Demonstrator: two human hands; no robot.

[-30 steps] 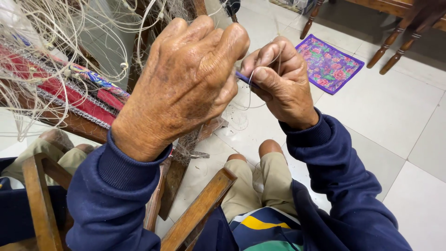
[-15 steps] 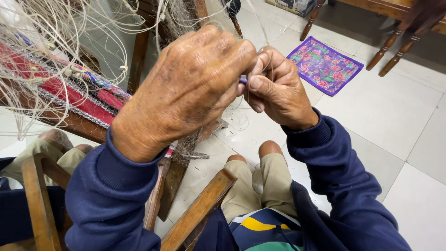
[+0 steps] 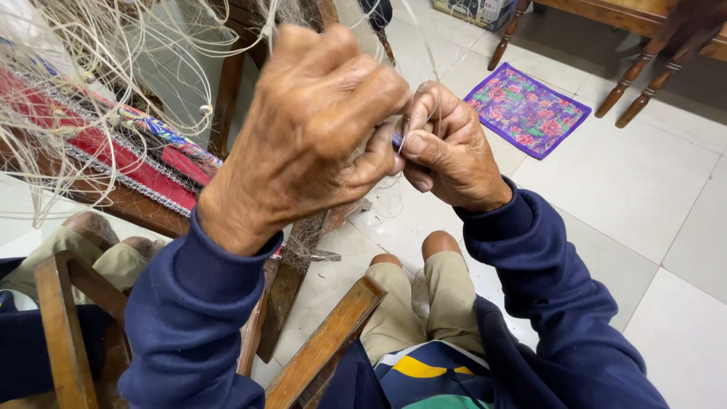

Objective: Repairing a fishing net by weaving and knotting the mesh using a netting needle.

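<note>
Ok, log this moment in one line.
left hand: closed on pale threads | right hand: pinching thin blue tool | hands touching

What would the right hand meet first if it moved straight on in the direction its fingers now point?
The right hand points leftward, so it would almost at once meet the left hand, whose thumb already seems to touch it around a small blue object and pale threads. Depth is unclear.

Two hands at work: left hand [image 3: 318,144], right hand [image 3: 447,148]. One small blue tool [image 3: 397,140] between them. One purple floral mat [image 3: 526,110]. One tangled net [image 3: 91,83]. Two bare knees [image 3: 413,254].
</note>
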